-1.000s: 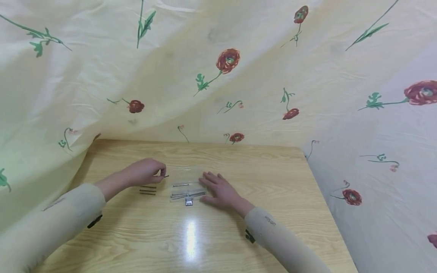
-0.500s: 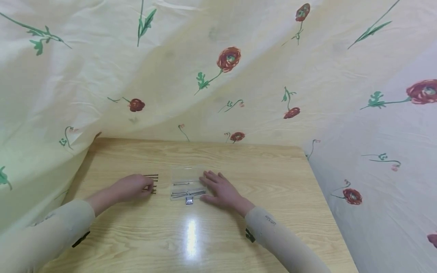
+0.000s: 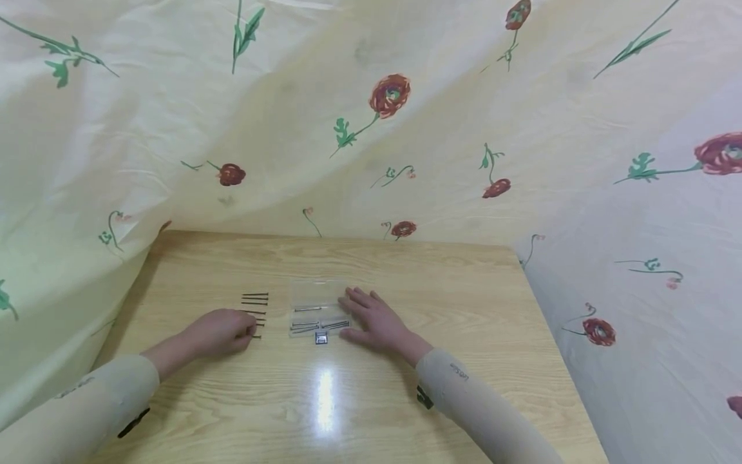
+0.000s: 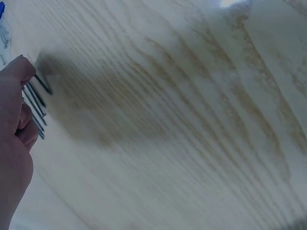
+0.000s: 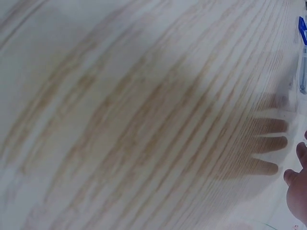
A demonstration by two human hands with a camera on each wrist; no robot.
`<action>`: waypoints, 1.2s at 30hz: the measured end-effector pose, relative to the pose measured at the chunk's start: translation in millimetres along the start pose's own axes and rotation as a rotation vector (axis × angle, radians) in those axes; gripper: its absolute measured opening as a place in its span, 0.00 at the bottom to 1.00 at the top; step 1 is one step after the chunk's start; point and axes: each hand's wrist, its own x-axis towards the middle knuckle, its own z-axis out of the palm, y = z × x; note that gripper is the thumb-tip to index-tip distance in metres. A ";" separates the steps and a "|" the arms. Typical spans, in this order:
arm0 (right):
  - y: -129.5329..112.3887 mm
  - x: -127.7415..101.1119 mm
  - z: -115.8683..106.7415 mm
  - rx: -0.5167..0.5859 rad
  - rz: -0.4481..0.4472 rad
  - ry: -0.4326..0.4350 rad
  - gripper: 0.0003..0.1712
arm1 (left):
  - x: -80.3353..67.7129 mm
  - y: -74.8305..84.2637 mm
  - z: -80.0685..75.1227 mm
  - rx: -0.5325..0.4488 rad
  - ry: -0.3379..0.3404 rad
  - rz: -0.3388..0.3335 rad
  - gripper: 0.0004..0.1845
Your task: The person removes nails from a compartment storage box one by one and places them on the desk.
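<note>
Several dark nails [image 3: 255, 295] lie in a row on the wooden table, left of a clear plastic box. My left hand [image 3: 223, 332] is at the near end of this row, fingers curled, pinching a nail [image 4: 43, 83] whose end pokes out past the fingertips. The hand hides part of the nearest nails in the head view. The clear box [image 3: 315, 293] lies with its lid folded back and holds several silvery nails [image 3: 305, 325] in its compartments. My right hand [image 3: 377, 322] rests with straight, spread fingers at the box's right edge.
A small blue latch [image 3: 321, 338] sits at the box's front edge. The wood-grain table [image 3: 406, 399] spreads out around both hands. A flowered cloth [image 3: 278, 129] hangs behind it and along both sides.
My left hand has moved from beside the box, a nail in its fingertips, left and nearer to the front end of the row. More of the row now shows. The right hand stays put.
</note>
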 end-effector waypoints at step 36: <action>-1.8 -1.1 -2.5 0.037 0.019 -0.012 0.46 | 66.3 29.5 -8.7 0.013 0.105 0.011 0.08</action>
